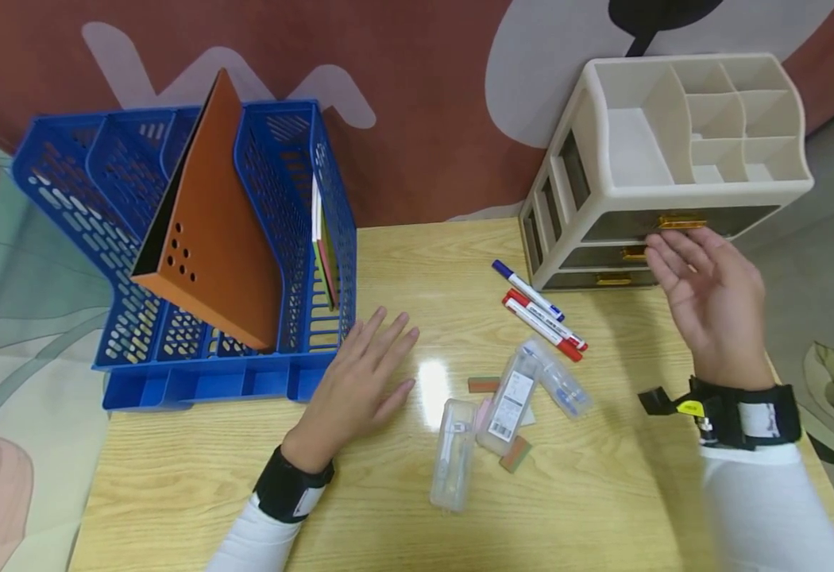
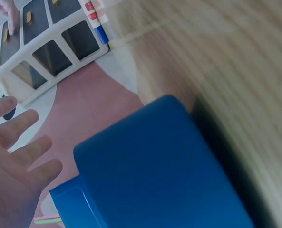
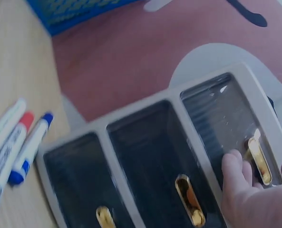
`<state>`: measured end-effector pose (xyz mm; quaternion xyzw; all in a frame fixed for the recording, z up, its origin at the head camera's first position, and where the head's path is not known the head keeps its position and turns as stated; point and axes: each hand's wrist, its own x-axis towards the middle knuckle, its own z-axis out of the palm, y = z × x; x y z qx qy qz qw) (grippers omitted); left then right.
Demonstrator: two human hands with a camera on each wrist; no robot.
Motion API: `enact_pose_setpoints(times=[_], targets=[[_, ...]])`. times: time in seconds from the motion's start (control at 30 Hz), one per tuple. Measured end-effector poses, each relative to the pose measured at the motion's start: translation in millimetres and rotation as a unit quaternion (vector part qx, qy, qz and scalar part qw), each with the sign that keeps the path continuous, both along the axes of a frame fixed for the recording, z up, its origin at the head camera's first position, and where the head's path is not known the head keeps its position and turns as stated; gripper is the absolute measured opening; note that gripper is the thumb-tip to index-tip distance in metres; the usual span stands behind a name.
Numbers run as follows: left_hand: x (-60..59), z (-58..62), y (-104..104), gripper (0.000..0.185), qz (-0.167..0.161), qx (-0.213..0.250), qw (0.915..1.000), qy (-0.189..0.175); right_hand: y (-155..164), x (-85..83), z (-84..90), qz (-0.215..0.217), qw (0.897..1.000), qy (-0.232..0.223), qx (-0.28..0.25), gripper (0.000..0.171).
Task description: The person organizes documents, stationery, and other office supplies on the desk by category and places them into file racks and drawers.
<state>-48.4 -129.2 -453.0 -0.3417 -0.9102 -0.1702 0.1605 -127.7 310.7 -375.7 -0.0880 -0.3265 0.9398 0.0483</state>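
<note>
At the white drawer organizer [image 1: 706, 191], my right hand [image 1: 720, 298] is palm up with its fingertips right below the gold handle [image 1: 681, 223] of the top drawer. In the right wrist view the fingers [image 3: 233, 166] overlap the dark drawer front beside that handle, with the thumb on the handle's other side. All three drawers look closed. My left hand [image 1: 356, 385] has its fingers loosely spread, palm down, close to the front right corner of the blue file rack [image 1: 224, 377], and holds nothing.
An orange folder [image 1: 213, 230] leans in the rack, with thin colored booklets [image 1: 324, 246] in its right slot. Red and blue markers [image 1: 538, 314] lie before the organizer. Clear plastic cases [image 1: 453, 457] and small striped pieces [image 1: 515, 454] lie mid-table. A patterned wall hanging [image 1: 424, 143] stands behind.
</note>
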Motion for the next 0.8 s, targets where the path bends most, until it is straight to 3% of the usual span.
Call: enact_pose_setpoints(times=[0.23,0.57,0.8], targets=[[-1.4,0.8,3,0.058,-0.002,-0.015,0.9999,-0.002,3,-4.1,5.7,-0.006,0.99,-0.03,-0.137,0.018],[-2.8,-3.8,11,0.058,-0.002,-0.013,0.9999,-0.01,1,-7.6,9.0,-0.015,0.971,-0.076,-0.228,0.016],[0.0,-11.6,19,0.062,0.001,-0.024,0.9995,-0.023,-1,-12.6,12.1,-0.033,0.963,-0.091,-0.253,0.018]])
